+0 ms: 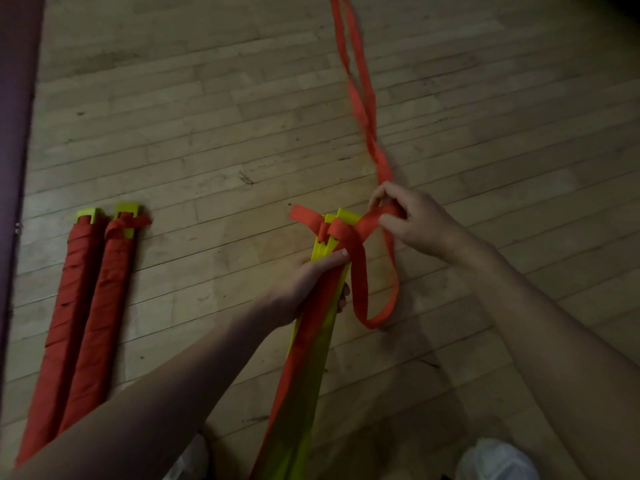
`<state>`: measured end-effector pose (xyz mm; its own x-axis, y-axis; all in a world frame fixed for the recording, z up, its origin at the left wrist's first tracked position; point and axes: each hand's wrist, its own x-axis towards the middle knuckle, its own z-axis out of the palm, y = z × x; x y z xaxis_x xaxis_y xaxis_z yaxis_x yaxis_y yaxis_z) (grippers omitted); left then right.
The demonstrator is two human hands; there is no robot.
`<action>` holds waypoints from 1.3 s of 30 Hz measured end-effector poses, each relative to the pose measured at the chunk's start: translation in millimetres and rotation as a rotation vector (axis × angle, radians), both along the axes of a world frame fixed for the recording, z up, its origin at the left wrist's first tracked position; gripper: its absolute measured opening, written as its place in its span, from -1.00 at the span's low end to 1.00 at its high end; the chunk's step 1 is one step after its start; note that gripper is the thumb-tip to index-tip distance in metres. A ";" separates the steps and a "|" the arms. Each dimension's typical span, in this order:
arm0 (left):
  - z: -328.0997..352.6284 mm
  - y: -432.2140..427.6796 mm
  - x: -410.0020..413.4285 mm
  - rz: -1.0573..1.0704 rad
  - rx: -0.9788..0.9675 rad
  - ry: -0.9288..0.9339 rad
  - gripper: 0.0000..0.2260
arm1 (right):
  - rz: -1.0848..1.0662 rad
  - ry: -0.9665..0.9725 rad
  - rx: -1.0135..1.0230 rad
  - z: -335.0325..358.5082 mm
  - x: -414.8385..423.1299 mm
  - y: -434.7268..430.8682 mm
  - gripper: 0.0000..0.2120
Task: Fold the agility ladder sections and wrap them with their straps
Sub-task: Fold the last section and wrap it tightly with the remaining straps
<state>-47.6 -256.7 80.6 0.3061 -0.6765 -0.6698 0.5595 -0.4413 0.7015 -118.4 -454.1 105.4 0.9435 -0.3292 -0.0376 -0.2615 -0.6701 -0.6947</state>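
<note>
The stack of folded rungs (311,362) slants over the middle of the floor (207,133), with its slotted end pointing away from the person. I cannot tell whether that end touches the boards. The left hand (304,285) grips the stack just below that end, fingers curled round it and thumb pressing the strap (358,268) against the plastic. The right hand (415,220) pinches the strap beside the slots. A slack loop hangs below, and the doubled tail runs off toward the floor's far edge.

This looks like the first turn of the wrap. To do it well, draw out the hanging loop, lay the webbing flat rather than twisted, and pull each turn tight so it overlaps the last, with the thumb pinning the start.

The rungs are flat, stiff yellow plastic slats. The strap is soft red woven webbing that creases easily. Two wrapped bundles (107,292) lie side by side near the floor's left edge, bound in red spirals.
</note>
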 end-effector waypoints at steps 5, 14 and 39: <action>0.2 -2.8 -5.0 0.010 -0.022 -0.007 -0.71 | 0.035 0.049 0.354 16.3 13.1 -5.3 -0.87; 4.7 -2.9 -10.3 0.020 -0.043 -0.004 -0.67 | -0.172 -0.090 0.721 -10.5 30.5 -6.7 -0.81; 3.7 -10.8 -14.4 0.025 -0.116 -0.017 -0.74 | -0.559 -0.039 1.251 -45.3 23.6 19.4 -0.74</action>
<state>-62.0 -267.5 84.3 0.3342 -0.7413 -0.5821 0.5568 -0.3430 0.7565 -94.8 -434.7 60.1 0.7046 -0.4290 -0.5652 -0.2542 0.5910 -0.7655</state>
